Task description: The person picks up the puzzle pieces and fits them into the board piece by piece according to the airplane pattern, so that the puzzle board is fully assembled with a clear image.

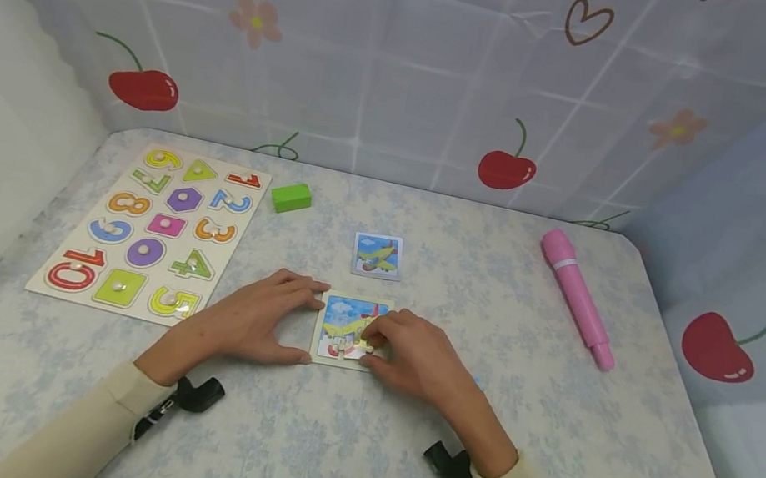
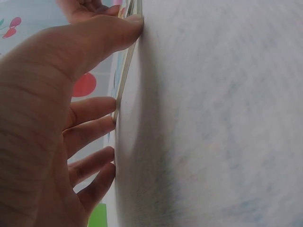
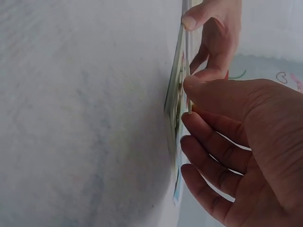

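A small jigsaw puzzle board point(image 1: 346, 309) with a picture of a yellow plane lies on the table before me. My left hand point(image 1: 259, 318) spans its left side, thumb at the lower corner and fingertips at the upper edge. In the left wrist view its fingers point(image 2: 92, 108) are fairly straight against the board's rim. Over the right part of the board, my right hand point(image 1: 412, 356) pinches a thin puzzle piece point(image 3: 190, 105) between thumb and fingers. The piece's printed face is mostly hidden. Past the board lies a matching plane picture card point(image 1: 377, 256).
On the left lies a number and shape peg board point(image 1: 148, 233), with a green block point(image 1: 292, 198) near its top right corner. A pink wand-like stick point(image 1: 578, 299) lies at the right. A bit of blue point(image 1: 477, 381) shows beside the right wrist. A printed curtain point(image 1: 412, 66) hangs behind.
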